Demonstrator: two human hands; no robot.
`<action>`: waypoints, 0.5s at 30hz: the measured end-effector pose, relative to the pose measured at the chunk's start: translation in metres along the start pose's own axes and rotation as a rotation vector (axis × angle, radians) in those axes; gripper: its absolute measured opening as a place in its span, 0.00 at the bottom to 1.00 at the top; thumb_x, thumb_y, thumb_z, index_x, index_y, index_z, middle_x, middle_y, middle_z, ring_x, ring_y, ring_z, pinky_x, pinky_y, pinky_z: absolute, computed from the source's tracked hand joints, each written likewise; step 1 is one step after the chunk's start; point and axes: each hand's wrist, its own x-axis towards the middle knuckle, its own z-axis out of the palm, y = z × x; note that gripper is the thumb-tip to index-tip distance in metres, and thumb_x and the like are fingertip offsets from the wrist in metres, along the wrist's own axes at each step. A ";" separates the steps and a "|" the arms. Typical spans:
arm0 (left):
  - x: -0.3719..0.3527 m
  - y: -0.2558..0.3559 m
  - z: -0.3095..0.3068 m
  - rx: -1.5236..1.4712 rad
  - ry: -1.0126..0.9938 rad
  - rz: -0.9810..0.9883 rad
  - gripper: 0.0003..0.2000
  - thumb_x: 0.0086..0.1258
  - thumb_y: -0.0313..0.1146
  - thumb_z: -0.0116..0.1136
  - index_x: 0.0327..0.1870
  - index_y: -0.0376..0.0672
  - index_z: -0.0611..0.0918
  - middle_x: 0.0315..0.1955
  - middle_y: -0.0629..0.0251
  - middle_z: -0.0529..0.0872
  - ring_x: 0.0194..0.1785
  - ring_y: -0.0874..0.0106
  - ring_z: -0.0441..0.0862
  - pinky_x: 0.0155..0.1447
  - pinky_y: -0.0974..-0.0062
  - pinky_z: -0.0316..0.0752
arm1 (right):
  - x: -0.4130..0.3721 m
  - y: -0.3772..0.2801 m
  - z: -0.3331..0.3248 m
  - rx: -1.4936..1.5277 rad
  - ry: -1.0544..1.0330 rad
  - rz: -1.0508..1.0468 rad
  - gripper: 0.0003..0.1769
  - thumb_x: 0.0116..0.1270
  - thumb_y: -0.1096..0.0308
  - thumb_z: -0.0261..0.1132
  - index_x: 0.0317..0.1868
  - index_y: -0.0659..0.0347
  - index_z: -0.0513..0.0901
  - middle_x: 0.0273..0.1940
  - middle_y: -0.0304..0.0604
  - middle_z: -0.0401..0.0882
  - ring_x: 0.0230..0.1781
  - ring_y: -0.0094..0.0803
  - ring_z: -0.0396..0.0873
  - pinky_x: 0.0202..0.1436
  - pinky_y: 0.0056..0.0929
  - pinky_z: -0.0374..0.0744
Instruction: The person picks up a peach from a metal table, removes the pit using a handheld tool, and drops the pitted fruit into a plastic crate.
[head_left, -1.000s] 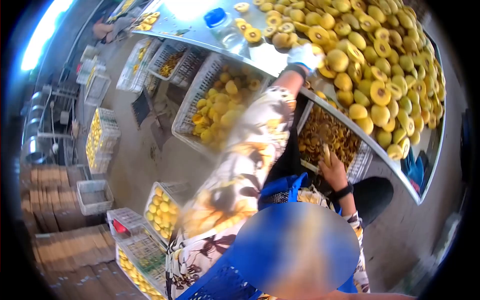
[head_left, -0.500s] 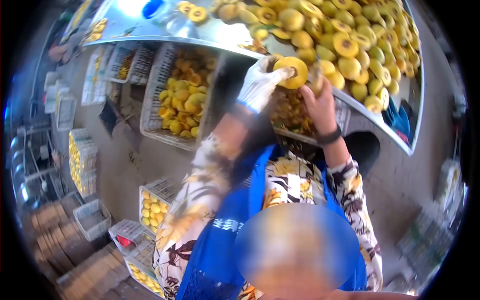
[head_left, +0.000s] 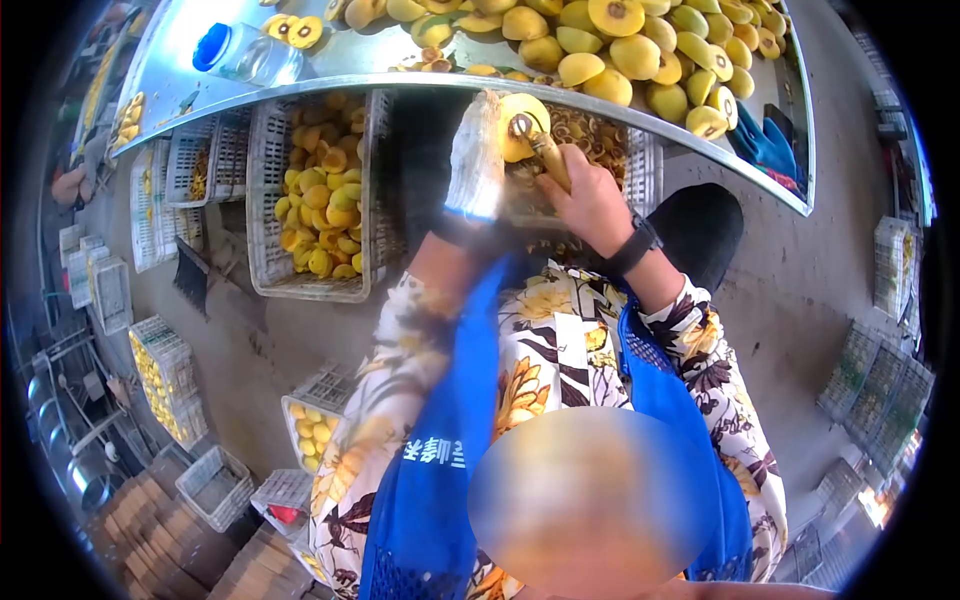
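My left hand (head_left: 476, 155), in a white glove, is closed around a halved yellow peach (head_left: 514, 106) whose cut face is turned toward my right hand. My bare right hand (head_left: 597, 207) grips the wooden handle of a pitting tool (head_left: 551, 162). The tool's metal loop lies against the middle of the cut face, at the pit. Just below both hands stands a crate (head_left: 645, 172) of brown and yellow scraps. Beyond them, peach halves (head_left: 634, 57) are heaped on the metal table (head_left: 385, 80).
Left of my hands, a crate (head_left: 258, 200) holds yellow peach halves. A clear bottle with a blue cap (head_left: 210, 46) lies on the table, and blue gloves (head_left: 765, 148) lie at its right corner. More crates (head_left: 170, 375) and a stack of brown boards (head_left: 150, 520) stand on the floor.
My right hand has brought the tool onto the cut face of the peach half. The view has shifted, so the table sits higher and the bottle is fully visible.
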 end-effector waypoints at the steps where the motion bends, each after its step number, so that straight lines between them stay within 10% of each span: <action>1: -0.002 0.000 0.002 -0.014 0.002 0.016 0.20 0.74 0.48 0.42 0.51 0.40 0.75 0.42 0.63 0.80 0.44 0.73 0.78 0.46 0.75 0.75 | -0.001 -0.001 0.001 0.018 0.000 0.019 0.16 0.62 0.62 0.62 0.43 0.63 0.68 0.28 0.61 0.77 0.32 0.59 0.76 0.34 0.48 0.73; 6: -0.023 0.019 0.029 0.350 0.081 0.321 0.19 0.76 0.44 0.40 0.52 0.37 0.74 0.43 0.63 0.80 0.45 0.73 0.77 0.51 0.77 0.73 | -0.006 -0.003 0.012 0.016 -0.003 0.137 0.14 0.62 0.65 0.60 0.39 0.66 0.66 0.26 0.63 0.76 0.31 0.60 0.76 0.34 0.50 0.73; 15: -0.017 0.025 0.016 0.175 -0.066 0.004 0.18 0.74 0.42 0.43 0.45 0.36 0.79 0.38 0.63 0.81 0.41 0.75 0.77 0.47 0.78 0.73 | -0.007 -0.008 -0.003 0.012 -0.155 0.025 0.12 0.58 0.71 0.57 0.37 0.68 0.65 0.25 0.65 0.75 0.32 0.62 0.75 0.37 0.50 0.73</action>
